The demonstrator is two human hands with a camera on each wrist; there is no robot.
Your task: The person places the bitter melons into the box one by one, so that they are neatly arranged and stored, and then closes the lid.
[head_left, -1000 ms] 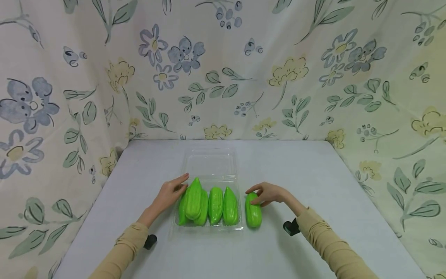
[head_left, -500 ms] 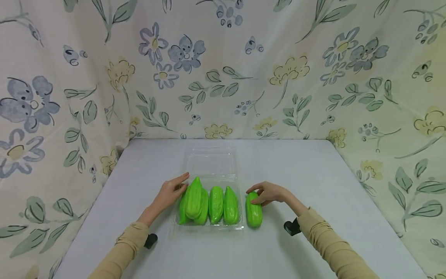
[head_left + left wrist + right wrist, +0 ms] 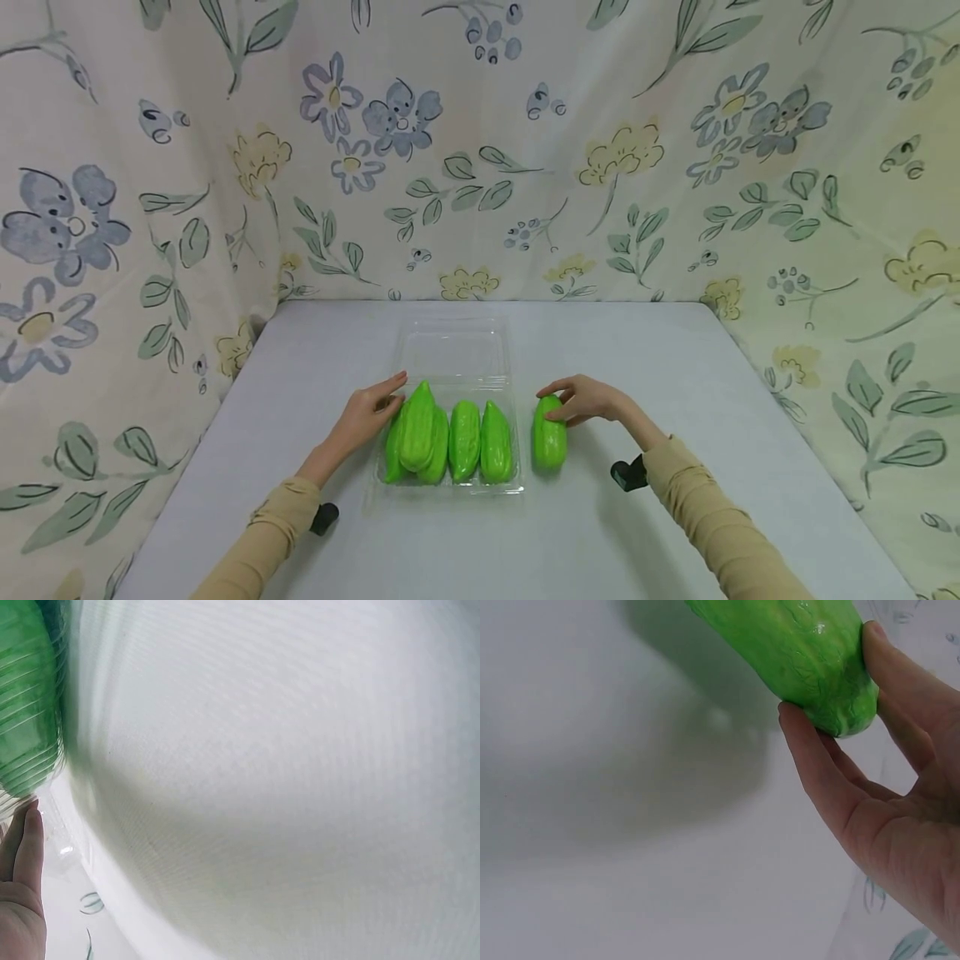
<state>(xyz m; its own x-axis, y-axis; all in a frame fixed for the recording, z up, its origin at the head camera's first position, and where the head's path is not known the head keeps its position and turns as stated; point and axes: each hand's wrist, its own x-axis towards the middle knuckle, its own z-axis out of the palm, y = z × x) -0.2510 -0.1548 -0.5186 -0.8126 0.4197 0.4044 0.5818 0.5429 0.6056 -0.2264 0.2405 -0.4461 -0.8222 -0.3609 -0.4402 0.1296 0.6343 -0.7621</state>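
Observation:
A clear plastic clamshell box [image 3: 450,490] lies with its lid [image 3: 452,352] folded back. Several bright green, ridged gourds [image 3: 465,442] fill its tray, one of them [image 3: 417,429] stacked on top at the left. My left hand [image 3: 366,410] rests against the box's left side; in the left wrist view its straight fingers [image 3: 28,847] touch the ribbed wall. Right of the box, my right hand [image 3: 588,400] pinches the upper end of another green gourd [image 3: 550,442]. In the right wrist view this gourd [image 3: 802,656] sits between thumb and fingers, apart from the table, over its shadow.
The white table [image 3: 637,350] extends on both sides of the box. A floral curtain [image 3: 480,150] hangs behind the table and along both sides. Dark wrist cameras [image 3: 628,475] jut out beneath the sleeves.
My right hand has lifted the gourd and shifted it slightly away from me and to the right. The left hand and the box have stayed in place.

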